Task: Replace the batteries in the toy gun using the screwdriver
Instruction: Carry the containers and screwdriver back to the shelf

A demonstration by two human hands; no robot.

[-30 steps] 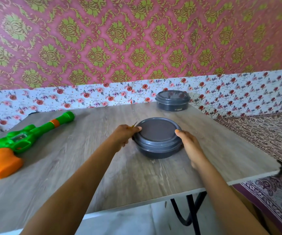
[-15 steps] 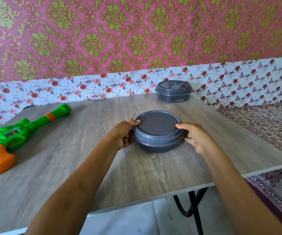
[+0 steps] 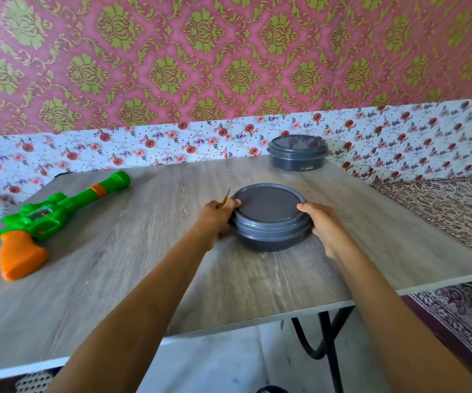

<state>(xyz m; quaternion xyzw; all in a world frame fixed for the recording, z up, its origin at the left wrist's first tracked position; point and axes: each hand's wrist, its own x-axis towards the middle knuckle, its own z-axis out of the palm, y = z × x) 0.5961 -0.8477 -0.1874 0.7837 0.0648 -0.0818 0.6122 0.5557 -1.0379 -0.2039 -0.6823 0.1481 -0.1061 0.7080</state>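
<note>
Head view, toy gun: The green and orange toy gun is lying on its side at the left of the tabletop, well apart from both hands and untouched.
Head view, near container: A round grey container is sitting mid-tabletop between the two hands, with its lid lying closed on top.
Head view, left hand: The left hand is pressing against the container's left side, thumb on the lid's rim. Its fingers are curling round a thin screwdriver, whose yellow shaft and metal tip are poking up out of the fist.
Head view, right hand: The right hand is gripping the container's right side, thumb on the lid's edge and fingers wrapping the wall below.
Head view, far container: A second grey container is standing closed near the tabletop's back edge.
Step in hand: Judging by the grip, the person is getting the near container open, probably for its contents, which are hidden.
Next move: It is calling for prying the lid upward at both rims while keeping the base down and the tucked screwdriver from slipping.
</note>
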